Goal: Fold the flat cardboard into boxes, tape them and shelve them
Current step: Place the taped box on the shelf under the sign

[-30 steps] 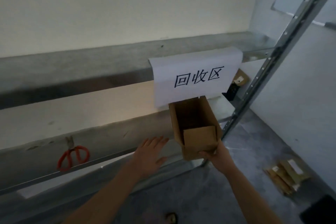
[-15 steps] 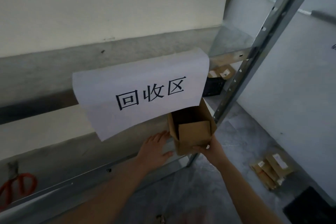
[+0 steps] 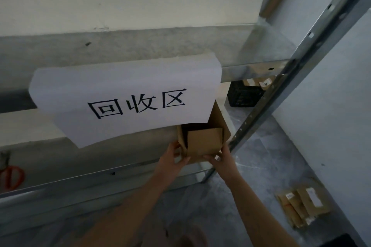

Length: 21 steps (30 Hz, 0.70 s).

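An open brown cardboard box lies on its side at the right end of a metal shelf, its mouth facing me and one flap hanging across the opening. My left hand grips the box's left front edge. My right hand holds the lower right corner, fingers under the flap. The box's rear part is hidden behind a white paper sign with black characters that hangs from the shelf above.
A slotted metal upright stands just right of the box. Red-handled scissors lie at the shelf's far left. Flat cardboard pieces lie on the grey floor to the right. A black crate with boxes sits behind the rack.
My left hand moved right from the shelf edge and took hold of the box's left side. My view shifted right and closer, so the sign and scissors slid left.
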{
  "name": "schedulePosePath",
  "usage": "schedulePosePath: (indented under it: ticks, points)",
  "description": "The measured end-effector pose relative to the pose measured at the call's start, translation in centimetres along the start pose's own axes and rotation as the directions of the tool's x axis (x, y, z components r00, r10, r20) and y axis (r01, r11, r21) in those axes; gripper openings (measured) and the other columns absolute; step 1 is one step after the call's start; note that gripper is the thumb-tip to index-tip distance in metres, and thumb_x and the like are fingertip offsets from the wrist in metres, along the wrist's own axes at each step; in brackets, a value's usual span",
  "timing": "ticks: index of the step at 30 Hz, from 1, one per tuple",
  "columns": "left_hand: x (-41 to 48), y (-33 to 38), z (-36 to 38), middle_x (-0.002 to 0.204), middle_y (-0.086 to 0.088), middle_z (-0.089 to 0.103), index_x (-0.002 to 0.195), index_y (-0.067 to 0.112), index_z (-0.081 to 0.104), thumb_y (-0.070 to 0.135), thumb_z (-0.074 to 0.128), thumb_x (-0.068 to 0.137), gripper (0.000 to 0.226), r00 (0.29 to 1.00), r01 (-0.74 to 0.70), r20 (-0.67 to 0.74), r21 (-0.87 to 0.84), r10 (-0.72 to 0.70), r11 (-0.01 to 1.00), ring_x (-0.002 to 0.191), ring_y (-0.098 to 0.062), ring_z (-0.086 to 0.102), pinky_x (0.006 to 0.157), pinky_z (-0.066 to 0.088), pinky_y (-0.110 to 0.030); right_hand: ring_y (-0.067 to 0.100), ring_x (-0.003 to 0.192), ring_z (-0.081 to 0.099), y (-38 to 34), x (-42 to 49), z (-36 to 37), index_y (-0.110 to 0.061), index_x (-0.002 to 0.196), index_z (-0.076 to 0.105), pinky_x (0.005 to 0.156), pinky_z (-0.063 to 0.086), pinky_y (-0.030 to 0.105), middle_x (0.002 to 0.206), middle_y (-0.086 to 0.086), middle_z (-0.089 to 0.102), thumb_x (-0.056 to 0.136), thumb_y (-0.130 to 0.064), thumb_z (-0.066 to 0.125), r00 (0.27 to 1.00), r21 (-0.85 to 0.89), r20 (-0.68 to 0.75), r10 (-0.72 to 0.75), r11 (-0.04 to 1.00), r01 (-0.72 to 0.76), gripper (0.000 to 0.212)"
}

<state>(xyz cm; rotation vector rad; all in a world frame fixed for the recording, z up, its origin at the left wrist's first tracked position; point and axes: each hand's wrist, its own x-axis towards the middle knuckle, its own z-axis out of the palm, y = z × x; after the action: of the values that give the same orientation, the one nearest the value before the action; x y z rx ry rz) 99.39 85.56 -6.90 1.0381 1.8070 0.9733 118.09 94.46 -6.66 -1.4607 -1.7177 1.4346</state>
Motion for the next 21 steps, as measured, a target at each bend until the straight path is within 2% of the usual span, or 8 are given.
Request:
schedulePosePath:
  ticks: [3,5,6,8,10,13,17,21]
  points:
    - [-0.6,0.5,0.1,0.135,0.009,0.053,0.139,0.03,0.035,0.047,0.069,0.083,0.068,1.0,-0.01,0.008,0.024,0.01,1.0,0.125,-0.011,0.051,0.102,0.044,-0.036,0.012,0.123,0.051,0.3,-0.5,-0.4,-0.049,0.134,0.029,0.084,0.044,0.009,0.125,-0.031,0.045,0.082,-0.03,0.077,1.0,-0.034,-0.021,-0.002,0.999,0.001,0.073]
    - [-1.6,0.4,-0.2,0.144,0.009,0.042,0.148,0.027,0.027,0.051,0.065,0.085,0.077,1.0,-0.017,0.023,0.127,0.014,0.992,0.131,-0.012,0.043,0.108,0.038,-0.035,0.02,0.131,0.048,1.2,-1.6,-0.7,-0.034,0.146,0.028,0.098,0.046,0.025,0.141,-0.014,0.048,0.081,-0.037,0.076,0.996,-0.117,-0.08,0.035,0.992,-0.044,0.081]
    - [-2.2,0.2,-0.6,0.147,0.009,0.038,0.15,0.027,0.023,0.053,0.061,0.087,0.078,0.999,-0.029,0.029,0.22,0.023,0.975,0.133,-0.012,0.039,0.109,0.034,-0.032,0.022,0.134,0.046,1.7,-2.6,-0.8,-0.033,0.148,0.027,0.102,0.044,0.034,0.147,-0.005,0.045,0.081,-0.04,0.076,0.991,-0.169,-0.12,0.054,0.983,-0.074,0.083]
    - [-3.7,-0.8,-1.6,0.153,0.004,0.03,0.151,0.025,0.02,0.054,0.052,0.092,0.074,0.995,-0.099,0.054,0.481,0.084,0.871,0.138,-0.015,0.031,0.111,0.028,-0.029,0.022,0.134,0.045,2.4,-5.1,-0.8,-0.036,0.147,0.029,0.104,0.042,0.039,0.149,0.0,0.044,0.081,-0.043,0.075,0.987,-0.235,-0.149,0.054,0.968,-0.088,0.081]
    - [-5.5,-2.2,-3.1,0.16,0.002,0.016,0.154,0.023,0.011,0.055,0.042,0.096,0.073,0.978,-0.21,0.146,0.7,0.151,0.683,0.145,-0.015,0.017,0.118,0.014,-0.03,0.02,0.135,0.043,2.8,-7.8,-0.1,-0.035,0.146,0.032,0.106,0.041,0.039,0.148,-0.001,0.043,0.085,-0.045,0.07,0.992,-0.346,-0.127,-0.014,0.938,-0.031,0.074]
    - [-8.2,-3.5,-6.0,0.161,0.0,0.011,0.154,0.022,0.013,0.055,0.034,0.098,0.069,0.94,-0.332,0.25,0.831,0.233,0.446,0.148,-0.019,0.01,0.119,0.001,-0.034,0.019,0.146,0.024,2.1,-11.2,2.1,-0.033,0.149,0.03,0.118,0.029,0.042,0.156,-0.003,0.033,0.093,-0.049,0.056,0.985,-0.541,-0.081,-0.151,0.837,0.084,0.064]
    - [-11.9,-4.7,-11.6,0.157,-0.005,0.026,0.152,0.021,0.023,0.048,0.044,0.095,0.067,0.93,-0.324,0.228,0.878,0.288,0.352,0.144,-0.026,0.024,0.119,0.011,-0.041,0.025,0.15,0.012,-2.0,-13.8,7.7,-0.026,0.153,0.027,0.123,0.006,0.047,0.16,0.002,0.026,0.098,-0.053,0.041,0.949,-0.701,0.031,-0.313,0.67,0.244,0.063]
    - [-16.4,-6.9,-19.1,0.158,-0.006,0.026,0.153,0.02,0.022,0.049,0.039,0.098,0.065,0.951,-0.189,0.086,0.921,0.296,0.34,0.146,-0.027,0.02,0.119,0.009,-0.041,0.029,0.148,0.018,-7.3,-16.0,15.6,-0.029,0.153,0.027,0.122,0.006,0.05,0.156,0.006,0.032,0.097,-0.05,0.041,0.886,-0.74,0.173,-0.43,0.537,0.405,0.062]
